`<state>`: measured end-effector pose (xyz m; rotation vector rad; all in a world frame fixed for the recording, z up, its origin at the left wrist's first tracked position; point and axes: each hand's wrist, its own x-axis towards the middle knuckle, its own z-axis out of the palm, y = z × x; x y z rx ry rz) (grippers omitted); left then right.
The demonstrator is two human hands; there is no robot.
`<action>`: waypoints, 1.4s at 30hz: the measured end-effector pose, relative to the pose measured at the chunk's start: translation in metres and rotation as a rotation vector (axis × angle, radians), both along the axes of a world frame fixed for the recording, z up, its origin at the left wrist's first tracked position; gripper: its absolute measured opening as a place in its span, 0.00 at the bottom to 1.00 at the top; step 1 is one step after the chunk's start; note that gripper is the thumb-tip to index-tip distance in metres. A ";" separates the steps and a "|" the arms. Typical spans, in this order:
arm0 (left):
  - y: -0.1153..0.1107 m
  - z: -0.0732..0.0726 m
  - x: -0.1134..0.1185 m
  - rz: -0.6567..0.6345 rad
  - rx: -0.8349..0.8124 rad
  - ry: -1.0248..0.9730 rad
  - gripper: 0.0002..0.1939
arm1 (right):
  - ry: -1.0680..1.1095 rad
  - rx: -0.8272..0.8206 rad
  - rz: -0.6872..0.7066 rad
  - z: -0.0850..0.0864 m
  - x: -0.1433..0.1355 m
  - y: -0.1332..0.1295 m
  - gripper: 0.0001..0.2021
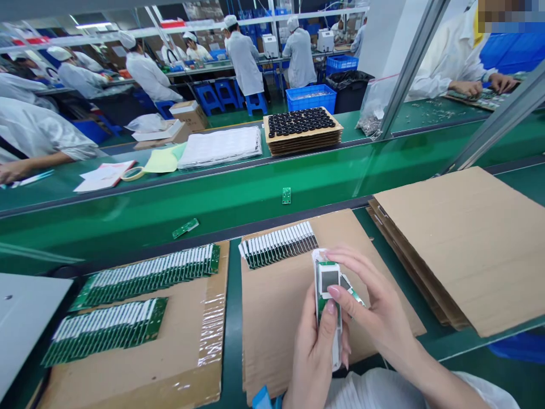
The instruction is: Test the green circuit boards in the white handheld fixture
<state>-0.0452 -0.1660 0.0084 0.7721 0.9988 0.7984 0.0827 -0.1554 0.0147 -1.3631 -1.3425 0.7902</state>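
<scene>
My left hand [314, 338] is wrapped round a long white plastic housing [336, 347], its thumb lying on the front. Inside the housing sits a green circuit board with a small grey display [329, 279] in a white frame. My right hand [385, 315] is closed about the upper part, thumb at the display's lower edge and fingers over the top end. A second green board [351, 288] pokes out beside the housing, under the right hand; what grips it is partly hidden. Ahead, a row of overlapping display boards [279, 244] lies on a cardboard sheet [272, 318].
At left, two rows of boards [149, 272] lie on another cardboard sheet [179, 363]. Stacked cardboard [464, 244] stands at right. Two loose boards [185, 228] lie on the green belt [230, 199]. Beyond it are black round parts [300, 122] on stacked cardboard, and co-workers.
</scene>
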 end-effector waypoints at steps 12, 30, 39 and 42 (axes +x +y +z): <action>0.003 -0.063 -0.017 -0.023 -0.024 0.042 0.29 | -0.204 -0.421 -0.024 -0.080 0.037 -0.007 0.21; 0.006 -0.074 -0.032 0.108 -0.001 0.047 0.37 | -0.514 -0.102 0.022 -0.088 -0.003 -0.009 0.26; 0.013 -0.079 -0.021 0.035 0.047 -0.001 0.43 | -0.783 -0.055 0.031 -0.110 0.001 -0.013 0.30; 0.014 -0.080 -0.018 -0.032 0.037 -0.016 0.43 | -0.853 -0.062 -0.009 -0.111 -0.003 -0.013 0.30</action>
